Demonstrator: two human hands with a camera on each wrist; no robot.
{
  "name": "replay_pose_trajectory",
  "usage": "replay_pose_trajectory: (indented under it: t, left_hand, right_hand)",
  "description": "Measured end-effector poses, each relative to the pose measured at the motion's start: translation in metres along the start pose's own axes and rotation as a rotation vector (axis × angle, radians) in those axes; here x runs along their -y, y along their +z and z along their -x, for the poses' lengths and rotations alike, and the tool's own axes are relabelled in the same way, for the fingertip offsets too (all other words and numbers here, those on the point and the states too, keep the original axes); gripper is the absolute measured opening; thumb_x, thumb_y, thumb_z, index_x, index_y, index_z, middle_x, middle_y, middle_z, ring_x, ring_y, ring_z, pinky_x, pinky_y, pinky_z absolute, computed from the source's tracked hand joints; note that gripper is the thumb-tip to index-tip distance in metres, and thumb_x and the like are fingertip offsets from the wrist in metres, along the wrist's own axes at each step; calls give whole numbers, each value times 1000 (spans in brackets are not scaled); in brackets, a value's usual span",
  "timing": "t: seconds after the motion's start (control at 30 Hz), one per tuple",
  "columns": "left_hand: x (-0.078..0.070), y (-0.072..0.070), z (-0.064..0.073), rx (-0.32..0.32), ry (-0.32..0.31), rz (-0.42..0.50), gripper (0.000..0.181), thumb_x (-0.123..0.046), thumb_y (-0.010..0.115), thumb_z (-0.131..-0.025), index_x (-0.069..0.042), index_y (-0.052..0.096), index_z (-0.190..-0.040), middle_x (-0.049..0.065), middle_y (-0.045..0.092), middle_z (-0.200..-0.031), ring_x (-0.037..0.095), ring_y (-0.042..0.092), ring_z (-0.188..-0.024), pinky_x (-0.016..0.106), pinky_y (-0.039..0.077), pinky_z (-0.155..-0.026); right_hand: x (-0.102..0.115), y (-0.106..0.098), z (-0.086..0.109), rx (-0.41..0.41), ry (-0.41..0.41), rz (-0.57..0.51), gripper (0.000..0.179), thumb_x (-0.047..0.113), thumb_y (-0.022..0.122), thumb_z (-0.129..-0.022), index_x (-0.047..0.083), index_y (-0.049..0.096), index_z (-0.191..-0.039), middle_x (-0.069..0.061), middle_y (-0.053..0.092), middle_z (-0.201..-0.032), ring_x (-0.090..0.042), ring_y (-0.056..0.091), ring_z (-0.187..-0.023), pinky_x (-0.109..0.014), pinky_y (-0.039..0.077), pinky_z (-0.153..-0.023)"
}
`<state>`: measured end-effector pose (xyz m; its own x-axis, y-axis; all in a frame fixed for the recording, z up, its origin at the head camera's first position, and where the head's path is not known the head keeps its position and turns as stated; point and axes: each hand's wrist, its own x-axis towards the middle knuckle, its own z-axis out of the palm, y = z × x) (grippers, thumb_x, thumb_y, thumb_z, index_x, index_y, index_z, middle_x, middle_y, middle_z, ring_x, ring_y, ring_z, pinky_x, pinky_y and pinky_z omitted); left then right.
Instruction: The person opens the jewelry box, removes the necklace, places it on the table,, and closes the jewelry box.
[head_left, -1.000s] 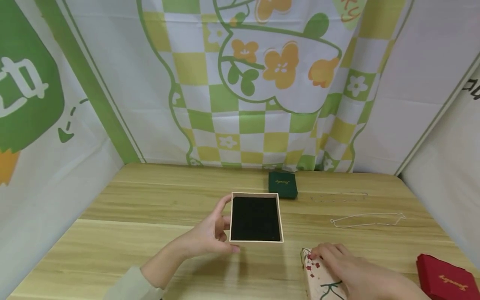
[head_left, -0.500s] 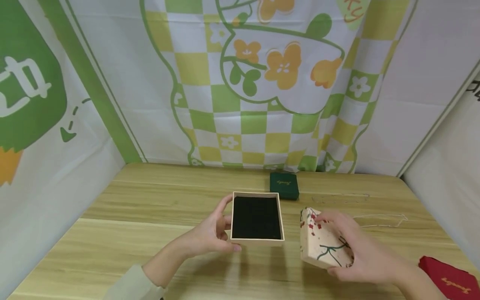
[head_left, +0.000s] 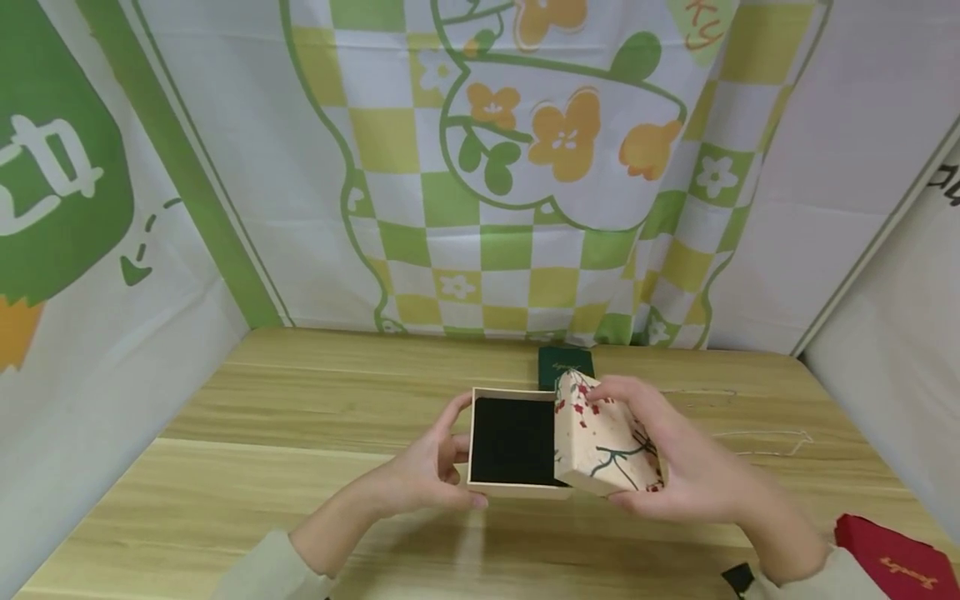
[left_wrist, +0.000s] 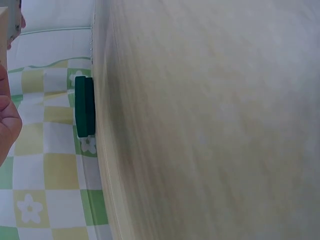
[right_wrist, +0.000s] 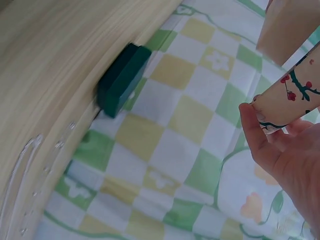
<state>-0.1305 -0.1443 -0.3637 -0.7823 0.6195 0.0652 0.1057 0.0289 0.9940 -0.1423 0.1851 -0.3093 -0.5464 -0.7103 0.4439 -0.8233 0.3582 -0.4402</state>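
My left hand (head_left: 423,467) grips the left side of a cream box base (head_left: 517,492), thumb at the front and fingers behind. A black pad (head_left: 513,437) lines the inside of the base. With my right hand (head_left: 686,467) I hold a cream box lid (head_left: 611,437) printed with red blossoms and dark green branches. The lid is tilted, and its left edge overlaps the right part of the base in the head view. In the right wrist view, fingers and thumb span the patterned lid (right_wrist: 295,92), close to the plain box base (right_wrist: 285,32).
A dark green jewelry box (head_left: 564,358) stands at the back of the wooden table (head_left: 300,400). Thin silver chains (head_left: 772,432) lie at the right. A red jewelry box (head_left: 892,558) is at the front right, with a small black piece (head_left: 738,577) near my right sleeve.
My right hand has lifted the blossom-patterned lid from the table and carried it up and left to the base. My left hand with the base has barely moved.
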Motion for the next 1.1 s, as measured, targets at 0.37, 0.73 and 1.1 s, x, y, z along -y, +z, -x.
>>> replay_pose_trajectory:
  t: [0.37,0.73,1.1]
  left_hand:
    - [-1,4,-4,0,-26,-14,113,1,76,-76,-19,-2,-155,18,67,-124,16,64,-102,19,39,-60]
    - [0,5,-8,33,1,-47,108,-4,77,-77,-26,4,-153,14,69,-122,21,63,-107,19,37,-58]
    - [0,4,-8,46,-16,-38,105,-4,76,-79,-27,4,-152,13,68,-122,24,62,-107,23,39,-65]
  right_hand:
    - [11,7,-35,93,-7,79,89,36,85,-68,25,39,-143,4,41,-146,-14,39,-131,-35,45,-96]
    - [22,18,-57,149,-47,183,82,49,80,-72,27,42,-142,6,43,-145,-14,42,-128,-36,48,-92]
    - [28,22,-60,151,-45,236,81,50,78,-71,30,43,-142,0,44,-145,-17,45,-124,-37,49,-83]
